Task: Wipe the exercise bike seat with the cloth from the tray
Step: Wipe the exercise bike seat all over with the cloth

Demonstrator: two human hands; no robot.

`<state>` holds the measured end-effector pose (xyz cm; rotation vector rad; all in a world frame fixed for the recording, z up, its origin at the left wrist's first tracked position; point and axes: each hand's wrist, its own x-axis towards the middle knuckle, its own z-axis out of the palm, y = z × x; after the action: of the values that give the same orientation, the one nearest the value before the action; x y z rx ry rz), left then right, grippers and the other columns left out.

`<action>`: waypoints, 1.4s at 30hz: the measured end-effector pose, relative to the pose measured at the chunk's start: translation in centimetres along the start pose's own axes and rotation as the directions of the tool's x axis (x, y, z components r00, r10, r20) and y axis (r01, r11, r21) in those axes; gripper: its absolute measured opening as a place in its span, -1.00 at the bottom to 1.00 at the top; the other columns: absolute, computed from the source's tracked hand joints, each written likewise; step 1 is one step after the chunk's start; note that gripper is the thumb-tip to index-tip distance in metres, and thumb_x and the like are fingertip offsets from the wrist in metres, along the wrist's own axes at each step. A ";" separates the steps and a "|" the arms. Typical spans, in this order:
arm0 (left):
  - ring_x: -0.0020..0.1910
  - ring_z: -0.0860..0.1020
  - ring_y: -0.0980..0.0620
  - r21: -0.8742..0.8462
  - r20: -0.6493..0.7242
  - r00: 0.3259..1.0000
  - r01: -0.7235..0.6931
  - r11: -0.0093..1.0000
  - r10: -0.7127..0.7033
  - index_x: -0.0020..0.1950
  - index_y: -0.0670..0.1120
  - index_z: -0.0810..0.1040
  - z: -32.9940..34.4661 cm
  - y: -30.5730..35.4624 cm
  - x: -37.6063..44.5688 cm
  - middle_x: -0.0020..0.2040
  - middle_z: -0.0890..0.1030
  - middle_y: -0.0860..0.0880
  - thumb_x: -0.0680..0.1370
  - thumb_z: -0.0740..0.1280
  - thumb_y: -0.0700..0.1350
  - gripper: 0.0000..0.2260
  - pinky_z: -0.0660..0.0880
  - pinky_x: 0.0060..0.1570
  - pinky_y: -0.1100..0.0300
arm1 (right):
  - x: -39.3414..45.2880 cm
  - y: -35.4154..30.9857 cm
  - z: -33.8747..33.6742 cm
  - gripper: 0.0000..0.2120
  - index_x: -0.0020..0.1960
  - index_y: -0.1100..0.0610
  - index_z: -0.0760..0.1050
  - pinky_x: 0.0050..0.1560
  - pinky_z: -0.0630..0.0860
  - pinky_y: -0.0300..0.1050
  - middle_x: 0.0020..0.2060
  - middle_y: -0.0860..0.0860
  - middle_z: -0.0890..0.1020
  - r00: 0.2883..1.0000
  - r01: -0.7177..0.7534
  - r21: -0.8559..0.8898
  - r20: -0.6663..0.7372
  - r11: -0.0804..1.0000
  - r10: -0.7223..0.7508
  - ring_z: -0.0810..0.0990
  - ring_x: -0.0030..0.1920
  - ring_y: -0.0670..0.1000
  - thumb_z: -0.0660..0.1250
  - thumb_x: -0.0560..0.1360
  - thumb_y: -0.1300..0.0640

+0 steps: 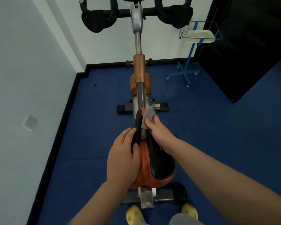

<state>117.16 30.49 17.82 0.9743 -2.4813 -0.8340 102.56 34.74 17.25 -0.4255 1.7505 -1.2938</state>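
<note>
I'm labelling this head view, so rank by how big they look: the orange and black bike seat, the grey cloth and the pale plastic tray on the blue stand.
Largest: orange and black bike seat.
Then pale plastic tray and grey cloth: look alike; the tray is farther, the cloth partly hidden.

Exercise bike (139, 69) standing centre, tray (199, 35) far right.
Right hand (157, 130) is holding the cloth (148, 115) on the seat (156, 163) nose; left hand (122, 159) is gripping the seat's left side.
</note>
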 end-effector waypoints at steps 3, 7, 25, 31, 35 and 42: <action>0.28 0.34 0.27 -0.044 -0.033 0.996 -0.078 0.996 0.077 0.32 0.00 0.45 -0.1 -0.6 -0.2 0.30 0.46 0.11 0.52 0.22 -0.24 -0.62 0.35 0.25 0.28 | -2.5 1.2 -0.7 -0.51 0.52 -0.09 0.07 0.41 0.24 -0.10 0.41 -0.09 0.35 0.999 -0.027 -0.080 0.024 0.996 0.029 0.34 0.38 -0.06 0.08 0.63 -0.08; 0.25 0.34 0.27 -0.052 0.002 0.990 -0.138 0.989 0.138 0.29 -0.01 0.49 -0.1 -0.7 0.0 0.30 0.48 0.09 0.52 0.16 -0.22 -0.64 0.28 0.24 0.32 | -5.3 2.4 -1.0 -0.57 0.48 -0.09 0.19 0.27 0.31 -0.29 0.30 -0.17 0.42 0.999 -0.028 -0.032 0.016 0.999 0.028 0.39 0.29 -0.14 0.11 0.63 -0.03; 0.23 0.27 0.37 -0.146 0.050 0.994 -0.090 0.985 0.099 0.21 0.11 0.52 0.0 -1.0 0.2 0.30 0.44 0.23 0.54 0.16 -0.20 -0.66 0.24 -0.07 0.51 | -13.1 6.2 5.0 -0.83 0.13 0.00 0.46 0.00 0.53 -0.20 -0.03 -0.06 0.63 0.779 0.194 0.212 -0.627 0.958 -0.019 0.61 -0.03 -0.13 0.22 0.58 -0.01; 0.26 0.35 0.29 -0.285 0.088 0.996 -0.005 0.959 0.031 0.15 0.13 0.55 -0.2 -1.2 0.5 0.26 0.46 0.27 0.53 0.21 -0.22 -0.68 0.22 -0.06 0.60 | -12.1 6.1 2.2 -0.90 0.06 0.10 0.49 -0.05 0.55 -0.18 -0.03 0.07 0.65 0.850 0.185 0.361 -0.526 0.914 0.035 0.64 -0.05 -0.04 0.29 0.56 0.11; 0.29 0.40 0.21 -0.352 0.092 0.996 0.019 0.936 0.015 0.14 0.11 0.55 0.1 -1.7 0.8 0.27 0.49 0.21 0.52 0.23 -0.24 -0.68 0.24 0.04 0.47 | -14.5 7.9 6.9 -0.72 0.29 -0.18 0.34 0.22 0.47 -0.22 0.25 -0.10 0.52 0.768 0.243 0.253 -0.639 0.936 -0.026 0.51 0.20 -0.23 0.16 0.61 0.04; 0.27 0.39 0.20 -0.315 0.061 0.998 0.000 0.949 0.021 0.10 0.14 0.55 0.1 -1.4 0.5 0.26 0.50 0.20 0.52 0.21 -0.22 -0.70 0.26 -0.02 0.45 | -13.0 7.5 6.3 -0.58 0.47 -0.29 0.08 0.33 0.20 -0.34 0.49 -0.23 0.19 0.794 0.296 0.297 -0.605 0.908 -0.061 0.17 0.47 -0.21 0.01 0.62 -0.16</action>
<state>117.41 29.37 16.91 0.8313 -2.3032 -1.2291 116.37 43.27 16.08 0.0516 1.9084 -2.0223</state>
